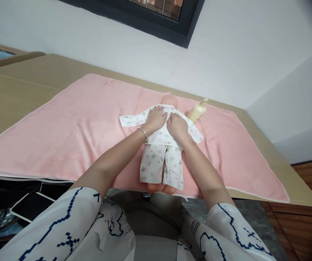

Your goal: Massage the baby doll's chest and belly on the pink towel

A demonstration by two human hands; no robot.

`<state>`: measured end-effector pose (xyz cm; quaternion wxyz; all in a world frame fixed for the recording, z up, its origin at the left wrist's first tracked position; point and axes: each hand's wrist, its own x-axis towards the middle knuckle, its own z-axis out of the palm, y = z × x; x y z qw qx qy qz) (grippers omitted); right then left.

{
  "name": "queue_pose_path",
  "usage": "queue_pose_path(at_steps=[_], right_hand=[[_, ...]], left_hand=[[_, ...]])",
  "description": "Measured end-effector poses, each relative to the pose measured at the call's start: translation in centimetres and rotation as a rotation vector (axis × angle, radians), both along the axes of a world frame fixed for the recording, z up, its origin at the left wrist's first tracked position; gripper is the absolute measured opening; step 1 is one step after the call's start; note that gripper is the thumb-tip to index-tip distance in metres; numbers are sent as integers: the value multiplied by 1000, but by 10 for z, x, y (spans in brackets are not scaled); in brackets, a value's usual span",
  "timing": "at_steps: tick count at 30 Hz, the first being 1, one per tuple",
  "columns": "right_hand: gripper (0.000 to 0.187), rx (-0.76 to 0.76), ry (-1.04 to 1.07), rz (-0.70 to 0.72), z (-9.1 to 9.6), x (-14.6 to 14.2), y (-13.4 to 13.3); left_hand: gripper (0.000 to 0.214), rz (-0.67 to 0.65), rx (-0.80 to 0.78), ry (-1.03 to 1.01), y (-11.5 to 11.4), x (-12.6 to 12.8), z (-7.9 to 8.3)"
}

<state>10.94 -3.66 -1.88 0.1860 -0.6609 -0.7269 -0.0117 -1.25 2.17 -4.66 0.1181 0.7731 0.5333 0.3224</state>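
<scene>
A baby doll [169, 100] lies on its back, its head toward the wall. It wears a white patterned baby shirt [160, 138] with the sleeves spread out, and matching baby trousers [152, 163]. Its bare feet [169, 189] show below the trouser legs. My left hand [156, 119], a bangle on its wrist, rests flat on one side of the shirt's chest with fingers outstretched. Opposite it, my right hand [177, 126] presses on the shirt with its fingers bent in against the cloth. The hands hide most of the shirt front.
A pink blanket [104, 108] covers much of the wooden table [17, 87]. Beside the doll's shoulder lies a pale yellow bottle [197, 111]. Behind the table are a white wall and a dark window frame [187, 30]. A wooden cabinet [305, 221] stands at the right.
</scene>
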Motion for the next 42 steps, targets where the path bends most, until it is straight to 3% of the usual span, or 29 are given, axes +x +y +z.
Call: queue_pose_path(at_steps=[7,10,15,18,27,32,37,42], right_hand=[[57,-5,221,173,-25,47,39],[57,26,219,125,-23,42,34],[41,31,96,-27,-4,5,2],[37,29,61,-47,1,-3,-5],[48,61,328,164,-20,41,34],[39,76,197,102,-11,30,22],[36,43,87,-36,3,7,1],[38,49,234,46,-6,21,17]], left_hand=[[36,34,42,247,-30,14,16],[39,5,33,270,-24,8,17],[46,-67,-53,141,-3,-10,13],[47,-87,-45,116,-1,-12,14],[35,11,-108,406,-34,6,40],[42,4,-27,345,-23,-1,30],[44,-82,-58,130,-3,-14,19],[42,27,64,109,-2,-6,6]])
